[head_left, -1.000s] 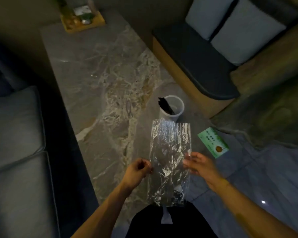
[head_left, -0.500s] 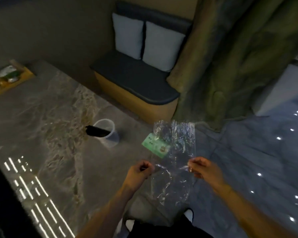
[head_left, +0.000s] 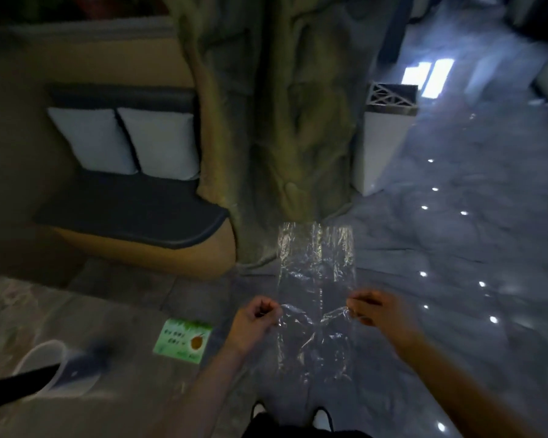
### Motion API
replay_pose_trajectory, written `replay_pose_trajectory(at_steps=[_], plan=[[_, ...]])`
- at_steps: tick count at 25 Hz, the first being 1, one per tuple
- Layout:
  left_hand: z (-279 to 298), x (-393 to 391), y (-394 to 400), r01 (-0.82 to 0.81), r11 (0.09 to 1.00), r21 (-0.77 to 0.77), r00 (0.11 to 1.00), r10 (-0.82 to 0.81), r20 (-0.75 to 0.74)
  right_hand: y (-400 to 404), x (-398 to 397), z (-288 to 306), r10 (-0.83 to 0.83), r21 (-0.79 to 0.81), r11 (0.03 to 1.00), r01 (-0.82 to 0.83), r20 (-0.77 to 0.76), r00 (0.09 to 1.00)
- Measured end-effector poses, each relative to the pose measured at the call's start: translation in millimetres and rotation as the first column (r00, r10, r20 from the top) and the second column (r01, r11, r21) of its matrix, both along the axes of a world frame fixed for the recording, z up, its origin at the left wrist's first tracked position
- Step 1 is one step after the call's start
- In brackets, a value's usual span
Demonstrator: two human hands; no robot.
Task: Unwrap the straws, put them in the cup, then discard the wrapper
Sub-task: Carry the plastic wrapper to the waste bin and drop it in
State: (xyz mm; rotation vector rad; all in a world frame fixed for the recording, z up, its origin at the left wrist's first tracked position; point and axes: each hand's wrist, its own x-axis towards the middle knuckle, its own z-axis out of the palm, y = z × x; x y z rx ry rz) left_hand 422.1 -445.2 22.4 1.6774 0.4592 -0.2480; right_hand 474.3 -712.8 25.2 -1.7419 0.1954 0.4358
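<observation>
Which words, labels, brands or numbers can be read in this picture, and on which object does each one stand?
No text can be read here.
Green card on the table: rows of small print beside a round brown picture, too blurred to read.
Clear wrapper, held by the left hand and right hand: no print visible.
White cup: no label visible.

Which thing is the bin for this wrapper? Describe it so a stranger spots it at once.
Start at the big rock-like pillar in the middle of the view; the bin stands on the floor just right of it. It is a tall white box with a dark top and a lattice-patterned rim, unlike the low dark bench with pillows left of the pillar.
</observation>
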Motion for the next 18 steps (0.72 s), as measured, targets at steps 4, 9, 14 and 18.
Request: replay_pose_trajectory(at_steps=[4, 9, 14, 18], plan=[[4, 58, -36, 0.135, 0.991, 0.013, 0.991, -0.136, 0.011, -33, 17, -2, -0.109, 0.006, 0.994, 0.109, -0.038, 0.993], [-4, 135, -62, 0.269, 0.963, -0.014, 0.963, -0.269, -0.021, -60, 59, -9, -0.237, -0.038, 0.971, 0.235, -0.055, 0.97], [-12, 228, -67, 0.322, 0.947, -0.026, 0.947, -0.322, 0.001, -64, 128, 0, -0.36, -0.02, 0.933, 0.36, -0.03, 0.932], [-13, 294, -65, 0.349, 0.936, -0.048, 0.937, -0.349, 0.007, -57, 181, 2, -0.442, -0.018, 0.897, 0.442, -0.022, 0.896]])
